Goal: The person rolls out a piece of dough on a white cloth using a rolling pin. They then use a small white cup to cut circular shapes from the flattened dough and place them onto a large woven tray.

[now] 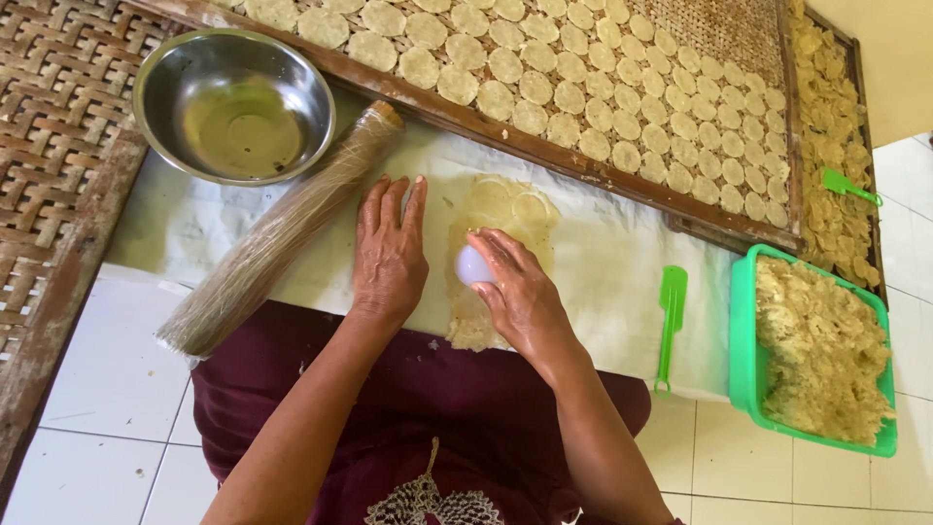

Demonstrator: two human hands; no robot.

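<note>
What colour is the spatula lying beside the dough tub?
Bright green, like the tub; the spatula shows clearly in the head view.

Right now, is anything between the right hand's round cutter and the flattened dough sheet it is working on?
Nothing visible. The right hand presses the round white cutter straight onto the dough sheet. The left hand lies flat beside it; the rolling pin lies clear to the left.

A thin, pale yellow dough sheet lies flat on a white cloth, ragged at its near edge, with round cuts pressed into its far part. A small round white cutter stands on the sheet's middle, gripped from above by the right hand. The left hand lies flat, touching the sheet's left edge.
</note>
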